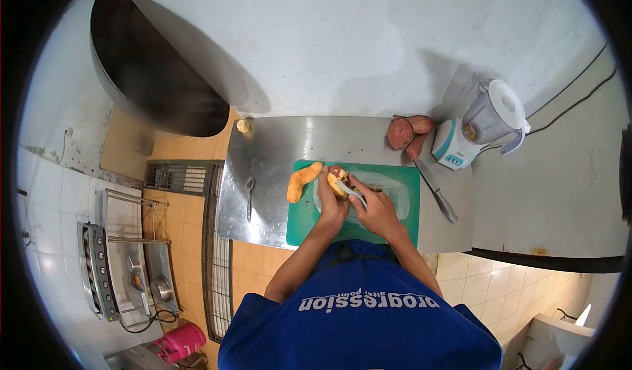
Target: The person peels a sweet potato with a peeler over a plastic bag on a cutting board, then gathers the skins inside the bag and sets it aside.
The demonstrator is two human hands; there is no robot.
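My left hand [332, 202] is wrapped round a partly peeled sweet potato [336, 178], orange where its skin is off and reddish at the top. In my right hand [377, 210] is a pale grey peeler [351, 193], its head against the sweet potato. Both hands are over a green cutting board [413, 205]. Beneath them lies a clear plastic sheet or tray [399, 199] with dark peelings, partly hidden by my hands. A peeled orange sweet potato [302, 180] rests at the board's left edge.
On the steel table [263, 166] are a spoon [249, 192] at left, a small yellowish piece [243, 126] at the back left corner, unpeeled sweet potatoes [401, 133], a knife [438, 195] right of the board, and a blender [480, 123] at the back right.
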